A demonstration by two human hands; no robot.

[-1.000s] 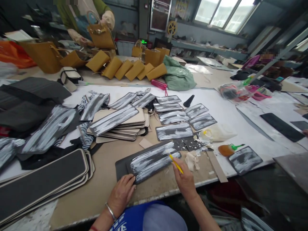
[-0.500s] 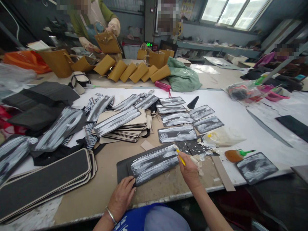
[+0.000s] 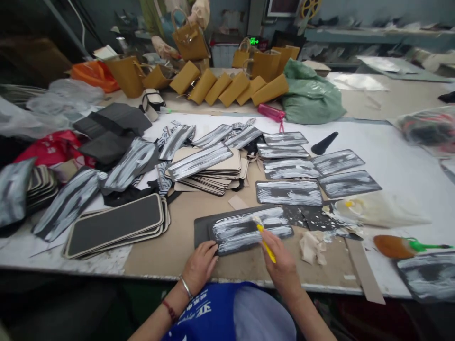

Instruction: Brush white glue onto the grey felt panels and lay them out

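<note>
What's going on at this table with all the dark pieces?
A person at the table is working a yellow-handled brush over a dark panel streaked with white. The left hand presses flat on the panel's near-left end. The right hand grips the brush, bristles on the panel. More streaked panels lie spread beyond it. At the far side, another person's hand holds a tan handbag.

brush [image 3: 266,246]: yellow handle
panel [image 3: 245,232]: black with white streaks
bags [image 3: 227,87]: mustard yellow
sack [image 3: 313,97]: light green
shirt [image 3: 206,317]: blue with white letters
bottle [image 3: 272,112]: bright pink
</note>
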